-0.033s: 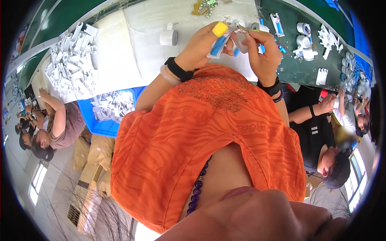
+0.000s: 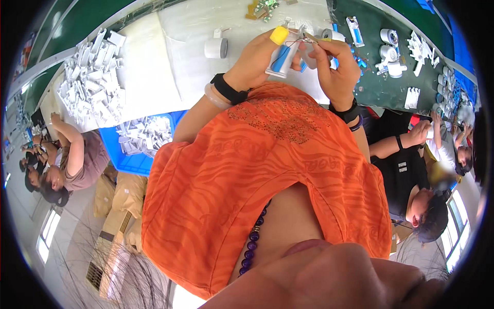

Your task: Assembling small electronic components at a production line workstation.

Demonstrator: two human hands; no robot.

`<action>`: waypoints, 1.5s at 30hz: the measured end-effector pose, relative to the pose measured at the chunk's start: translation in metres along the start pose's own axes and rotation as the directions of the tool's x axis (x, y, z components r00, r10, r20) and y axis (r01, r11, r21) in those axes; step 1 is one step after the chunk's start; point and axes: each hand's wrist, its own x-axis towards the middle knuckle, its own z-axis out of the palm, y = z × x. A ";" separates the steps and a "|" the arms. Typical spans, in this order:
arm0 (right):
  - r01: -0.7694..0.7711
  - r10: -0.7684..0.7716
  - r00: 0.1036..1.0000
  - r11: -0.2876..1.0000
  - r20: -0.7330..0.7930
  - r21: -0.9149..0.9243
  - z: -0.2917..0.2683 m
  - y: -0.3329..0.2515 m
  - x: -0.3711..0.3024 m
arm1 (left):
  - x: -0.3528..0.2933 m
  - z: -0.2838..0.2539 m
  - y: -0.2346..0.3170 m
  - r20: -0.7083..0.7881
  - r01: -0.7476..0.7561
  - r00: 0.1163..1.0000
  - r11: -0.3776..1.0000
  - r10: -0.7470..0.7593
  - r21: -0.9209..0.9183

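Note:
My left hand (image 2: 256, 61) is closed round a white plastic housing (image 2: 275, 73) with a blue battery cell (image 2: 282, 57) inside it. A yellow finger cot (image 2: 279, 35) covers a fingertip of that hand. Thin red and black wires (image 2: 294, 42) run from the housing toward my right hand (image 2: 337, 69). The thumb and forefinger of the right hand pinch a small, thin brownish part (image 2: 311, 37) at the wire ends; its exact kind is too small to tell. On the table past the left hand lies a white cylinder (image 2: 215, 49) with a grey end.
White plastic parts (image 2: 92, 77) are heaped at the left, above a blue bin (image 2: 135, 164) of similar pieces. Green circuit boards (image 2: 266, 7) lie at the far edge. White fan-like units (image 2: 389, 54) and another blue-celled housing (image 2: 355, 31) stand right. Co-workers sit on both sides.
The housing in my left hand has turned slightly, so its white rim and blue cell show more. My right hand is almost still.

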 end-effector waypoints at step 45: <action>0.327 -0.313 0.942 0.938 0.124 -0.116 -0.005 0.011 0.007 | -0.006 0.014 -0.006 0.096 -0.293 0.946 0.688 0.310 0.664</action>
